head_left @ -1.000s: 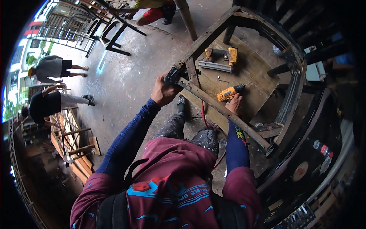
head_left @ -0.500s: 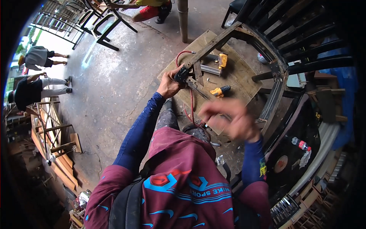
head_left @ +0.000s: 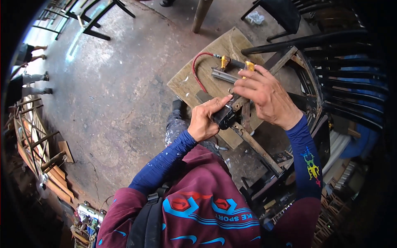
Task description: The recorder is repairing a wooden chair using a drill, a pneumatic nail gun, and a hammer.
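A dark wooden chair lies tipped over, its slatted back (head_left: 351,78) at the right and its bare wooden seat frame (head_left: 258,146) toward me. My left hand (head_left: 204,120) is closed round a black chair leg (head_left: 226,117) at the frame's corner, thumb on top. Just right of that thumb, my right hand (head_left: 271,97) is over the corner with its fingers bent inward; what they hold, if anything, is hidden. Beyond it, a yellow and black nail gun (head_left: 249,66) lies on a wooden board (head_left: 186,82), partly covered by the hand.
A red air hose (head_left: 194,66) curves across the board. Dark chairs (head_left: 97,27) stand at the far left, and another chair (head_left: 283,18) is at the top right. A post (head_left: 202,16) rises behind the board. Stacked wooden parts (head_left: 45,153) lie on the left, and people's legs (head_left: 37,84) show there.
The chair has turned and shifted, its held corner coming nearer to me. My right hand has moved up and right to that corner. My left hand is lower and farther right, still gripping the leg.
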The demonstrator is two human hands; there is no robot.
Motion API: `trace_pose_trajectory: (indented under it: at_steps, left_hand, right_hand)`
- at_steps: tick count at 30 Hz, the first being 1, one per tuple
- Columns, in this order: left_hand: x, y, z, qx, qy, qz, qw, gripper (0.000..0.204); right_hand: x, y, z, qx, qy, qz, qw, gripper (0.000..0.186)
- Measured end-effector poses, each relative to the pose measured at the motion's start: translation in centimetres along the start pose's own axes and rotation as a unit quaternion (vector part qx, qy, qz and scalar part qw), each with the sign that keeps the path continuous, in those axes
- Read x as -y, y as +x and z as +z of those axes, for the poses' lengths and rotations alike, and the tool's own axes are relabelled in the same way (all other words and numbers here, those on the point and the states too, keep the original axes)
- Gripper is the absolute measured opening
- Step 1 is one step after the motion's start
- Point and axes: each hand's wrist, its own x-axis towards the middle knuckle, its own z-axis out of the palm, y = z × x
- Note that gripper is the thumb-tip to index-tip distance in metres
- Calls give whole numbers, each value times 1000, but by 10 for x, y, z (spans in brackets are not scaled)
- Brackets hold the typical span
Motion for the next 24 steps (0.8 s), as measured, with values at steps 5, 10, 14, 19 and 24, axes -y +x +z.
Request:
trace_pose_trajectory:
  at_steps: [5, 10, 14, 19, 24]
  left_hand:
    - [9, 4, -3, 7, -16, -19, 1000, 73]
    - [9, 11, -6, 0, -10, 0, 1000, 73]
    - [5, 12, -11, 10, -18, -12, 1000, 71]
    - [7, 11, -10, 18, -4, 3, 1000, 68]
    - [1, 10, -12, 50, 18, -7, 999, 75]
  right_hand:
    - [2, 11, 11, 118, 69, -10, 991, 42]
    - [9, 10, 11, 117, 49, 25, 992, 45]
    - [13, 8, 12, 105, 53, 28, 993, 44]
    - [17, 10, 4, 124, 3, 24, 992, 47]
    - [24, -63, -8, -126, -56, 223, 965, 60]
